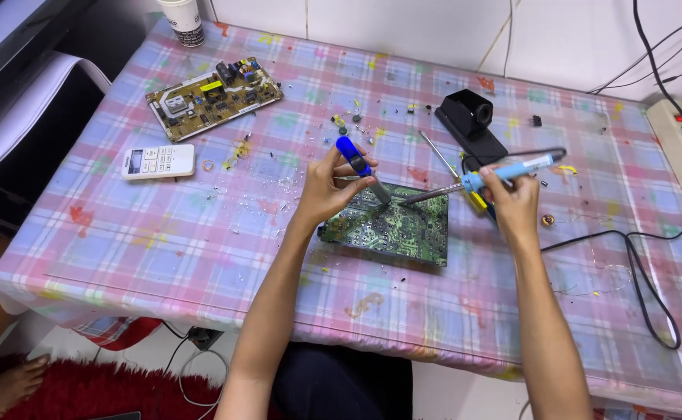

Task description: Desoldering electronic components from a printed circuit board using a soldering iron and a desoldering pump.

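My left hand point(327, 189) grips blue desoldering pump point(361, 168), tip on green circuit board point(391, 225). My right hand point(512, 198) clasps soldering iron point(485, 180), tip touching same board. Plaid desk point(162, 241).

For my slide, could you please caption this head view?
Left hand holds a blue desoldering pump, right hand a soldering iron, over a green circuit board.

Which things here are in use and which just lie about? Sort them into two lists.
In use:
left hand with the blue pump
right hand with the soldering iron
green board under both tips

Lying about:
second board
white remote
black stand
cup
power strip
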